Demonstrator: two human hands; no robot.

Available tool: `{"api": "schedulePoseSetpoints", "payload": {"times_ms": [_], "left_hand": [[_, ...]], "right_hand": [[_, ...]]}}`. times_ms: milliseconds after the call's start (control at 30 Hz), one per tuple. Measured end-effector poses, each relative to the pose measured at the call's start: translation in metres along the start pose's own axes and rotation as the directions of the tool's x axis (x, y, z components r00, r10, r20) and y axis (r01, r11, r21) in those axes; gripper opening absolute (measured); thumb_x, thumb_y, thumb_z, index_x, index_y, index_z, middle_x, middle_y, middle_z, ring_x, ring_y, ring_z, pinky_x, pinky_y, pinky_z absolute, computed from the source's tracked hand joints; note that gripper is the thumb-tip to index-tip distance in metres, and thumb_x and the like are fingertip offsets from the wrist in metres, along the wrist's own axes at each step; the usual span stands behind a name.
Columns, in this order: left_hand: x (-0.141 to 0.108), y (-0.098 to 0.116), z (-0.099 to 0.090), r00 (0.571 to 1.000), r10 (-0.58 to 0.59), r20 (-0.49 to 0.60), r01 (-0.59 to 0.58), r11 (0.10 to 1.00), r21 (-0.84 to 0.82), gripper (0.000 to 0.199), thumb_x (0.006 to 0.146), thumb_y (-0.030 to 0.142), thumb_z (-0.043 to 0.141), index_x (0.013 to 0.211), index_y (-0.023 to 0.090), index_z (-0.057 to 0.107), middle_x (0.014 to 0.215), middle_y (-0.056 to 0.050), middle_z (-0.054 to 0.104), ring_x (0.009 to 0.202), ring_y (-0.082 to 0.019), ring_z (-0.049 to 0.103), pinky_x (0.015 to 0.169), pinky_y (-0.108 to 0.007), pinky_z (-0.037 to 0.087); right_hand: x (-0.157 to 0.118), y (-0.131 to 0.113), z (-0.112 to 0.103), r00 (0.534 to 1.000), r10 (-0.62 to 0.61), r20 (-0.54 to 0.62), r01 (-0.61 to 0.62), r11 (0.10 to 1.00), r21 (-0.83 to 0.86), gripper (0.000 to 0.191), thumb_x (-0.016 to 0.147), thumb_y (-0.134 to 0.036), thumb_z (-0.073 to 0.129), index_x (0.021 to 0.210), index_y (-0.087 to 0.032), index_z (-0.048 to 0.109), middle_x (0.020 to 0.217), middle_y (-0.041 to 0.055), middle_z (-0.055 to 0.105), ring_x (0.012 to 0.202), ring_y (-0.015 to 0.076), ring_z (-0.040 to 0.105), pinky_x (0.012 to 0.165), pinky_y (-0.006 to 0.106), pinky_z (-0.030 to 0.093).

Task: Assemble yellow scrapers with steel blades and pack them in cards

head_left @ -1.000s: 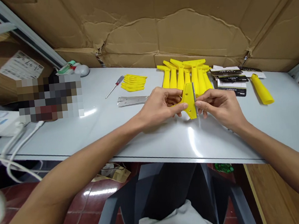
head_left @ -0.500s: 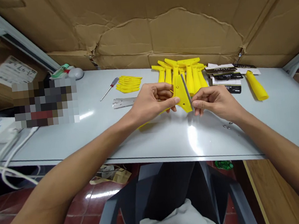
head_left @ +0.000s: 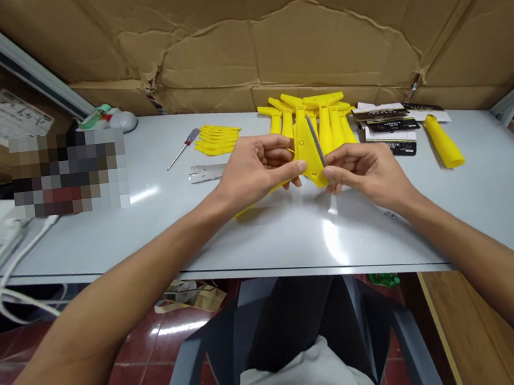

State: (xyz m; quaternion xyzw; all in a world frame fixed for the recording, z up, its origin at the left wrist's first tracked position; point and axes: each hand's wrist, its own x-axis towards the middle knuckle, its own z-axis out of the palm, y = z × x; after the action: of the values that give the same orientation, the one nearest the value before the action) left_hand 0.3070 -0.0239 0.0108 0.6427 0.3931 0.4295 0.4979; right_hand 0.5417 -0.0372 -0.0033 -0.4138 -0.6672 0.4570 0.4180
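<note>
A yellow scraper [head_left: 306, 150] with a grey metal blade [head_left: 314, 140] along its right edge is held up over the table. My left hand [head_left: 261, 170] grips its head, the thumb lying on the yellow face. The fingers of my right hand [head_left: 359, 169] pinch the lower end of the blade side. Behind the hands lie several yellow scraper handles [head_left: 325, 118]. Left of them are a stack of thin yellow plates [head_left: 218, 139], a screwdriver [head_left: 183, 148] and metal blade strips [head_left: 206, 173], partly hidden by my left hand.
Black-and-white packets [head_left: 390, 126] and a loose yellow handle [head_left: 444, 142] lie at the right. Small metal screws [head_left: 390, 214] sit by my right wrist. White cables [head_left: 25, 256] cross the left end of the table [head_left: 152, 240]. Cardboard [head_left: 306, 46] stands behind.
My right fingers have come in closer onto the lower end of the scraper's blade side. The scraper has turned slightly. The whole view has shifted a little.
</note>
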Motion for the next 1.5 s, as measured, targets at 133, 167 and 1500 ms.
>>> {"api": "schedulePoseSetpoints", "payload": {"times_ms": [133, 167, 1500], "left_hand": [[-0.001, -0.002, 0.003, 1.0, -0.023, -0.012, 0.023, 1.0, -0.009, 0.052, 0.067, 0.041, 0.101, 0.098, 0.014, 0.068, 0.077, -0.003, 0.077, 0.064, -0.02, 0.078, 0.054, -0.025, 0.06], [-0.001, -0.002, 0.003, 1.0, -0.014, -0.008, 0.014, 1.0, -0.004, 0.05, 0.068, 0.042, 0.1, 0.094, 0.014, 0.069, 0.076, -0.003, 0.077, 0.063, -0.019, 0.077, 0.054, -0.025, 0.06], [0.0, -0.005, -0.002, 0.984, -0.099, 0.149, 0.075, 0.985, 0.157, 0.041, 0.074, 0.044, 0.093, 0.096, 0.012, 0.08, 0.085, -0.008, 0.081, 0.067, -0.016, 0.073, 0.066, -0.028, 0.06]], "right_hand": [[-0.001, 0.004, 0.003, 1.0, 0.007, -0.002, -0.007, 1.0, 0.004, 0.037, 0.075, -0.05, 0.095, 0.085, -0.019, 0.077, 0.068, 0.0015, 0.076, 0.06, 0.0186, 0.075, 0.06, 0.03, 0.061], [-0.001, 0.004, 0.003, 1.0, 0.002, -0.002, -0.002, 1.0, -0.001, 0.037, 0.076, -0.049, 0.095, 0.084, -0.019, 0.076, 0.067, 0.0011, 0.075, 0.059, 0.0177, 0.074, 0.059, 0.029, 0.061], [0.02, 0.006, -0.149, 0.905, 0.404, 0.134, -0.074, 0.459, -0.886, 0.031, 0.089, -0.045, 0.066, 0.098, -0.018, 0.079, 0.09, 0.0096, 0.077, 0.074, 0.0184, 0.059, 0.07, 0.037, 0.042]]}}
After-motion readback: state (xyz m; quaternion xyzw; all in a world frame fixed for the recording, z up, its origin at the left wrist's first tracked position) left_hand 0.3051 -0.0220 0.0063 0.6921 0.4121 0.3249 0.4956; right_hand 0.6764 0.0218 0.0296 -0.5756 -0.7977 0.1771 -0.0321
